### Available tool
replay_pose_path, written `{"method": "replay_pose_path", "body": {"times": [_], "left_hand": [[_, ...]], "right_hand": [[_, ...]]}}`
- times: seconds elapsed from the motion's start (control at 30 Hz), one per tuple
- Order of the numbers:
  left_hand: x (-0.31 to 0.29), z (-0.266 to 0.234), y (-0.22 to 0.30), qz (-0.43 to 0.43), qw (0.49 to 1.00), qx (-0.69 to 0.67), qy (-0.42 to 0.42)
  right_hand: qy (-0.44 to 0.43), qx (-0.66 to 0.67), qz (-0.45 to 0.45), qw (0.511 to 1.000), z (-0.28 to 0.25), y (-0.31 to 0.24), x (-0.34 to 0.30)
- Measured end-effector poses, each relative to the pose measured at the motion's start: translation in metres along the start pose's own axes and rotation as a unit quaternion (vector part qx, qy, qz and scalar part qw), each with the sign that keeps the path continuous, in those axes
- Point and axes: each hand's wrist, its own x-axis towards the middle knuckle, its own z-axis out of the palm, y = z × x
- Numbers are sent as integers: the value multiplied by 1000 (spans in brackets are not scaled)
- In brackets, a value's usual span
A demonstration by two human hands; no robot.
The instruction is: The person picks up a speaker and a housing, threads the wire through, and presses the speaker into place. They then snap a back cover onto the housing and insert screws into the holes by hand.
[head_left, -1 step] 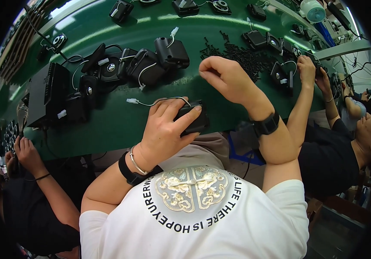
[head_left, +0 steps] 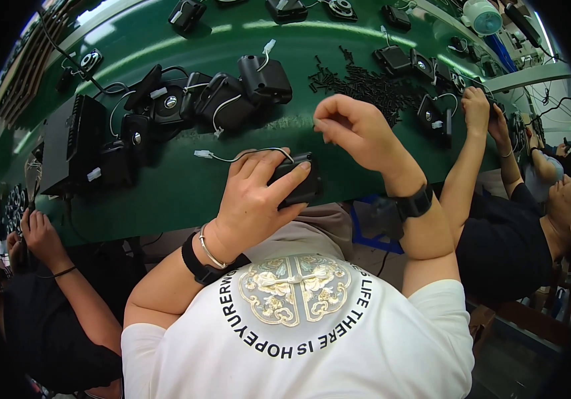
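Note:
My left hand (head_left: pixel 257 178) is wrapped round a small black plastic speaker box (head_left: pixel 304 178) at the near edge of the green table. From the box a thin cable with a white connector (head_left: pixel 204 154) runs left over my fingers. My right hand (head_left: pixel 358 130) is raised to the right of the box, apart from it. Its fingers are curled into a pinch, and I cannot make out whether anything is between them. Just beyond that hand a heap of black screws (head_left: pixel 365 90) is spread on the table.
Several black speaker boxes (head_left: pixel 222 103) with cables crowd the table (head_left: pixel 166 206) beyond my left hand. A large black box (head_left: pixel 73 145) stands at the left. Co-workers' hands (head_left: pixel 45 238) work at the left and, on the right, another person's hand (head_left: pixel 475 110) is near more speakers.
My right hand has shifted a little nearer to me and to the right, away from the screw heap. The left hand and the speaker box stay in place.

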Motion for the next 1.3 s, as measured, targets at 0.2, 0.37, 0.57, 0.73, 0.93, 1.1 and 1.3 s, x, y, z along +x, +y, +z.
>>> {"method": "replay_pose_path", "body": {"times": [0.2, 0.37, 0.57, 0.73, 0.93, 1.1, 1.3], "left_hand": [[2, 2, -1, 10, 1000, 9, 7], [0, 2, -1, 2, 1000, 9, 8], [1, 2, 0, 3, 1000, 8, 6], [0, 1, -1, 6, 1000, 5, 8], [4, 5, -4, -24, 999, 17, 28], [5, 5, -2, -34, 999, 33, 26], [7, -2, -2, -32, 997, 66, 0]], "right_hand": [[44, 284, 80, 954, 32, -9, -78], [44, 179, -52, 981, 37, -13, -76], [51, 74, -65, 994, 37, -18, -76], [-28, 137, 71, 988, 11, -19, -60], [164, -56, 17, 985, 8, 31, 18], [100, -190, -2, 977, 19, 52, 41], [110, -219, 38, 969, 23, 48, 38]]}}
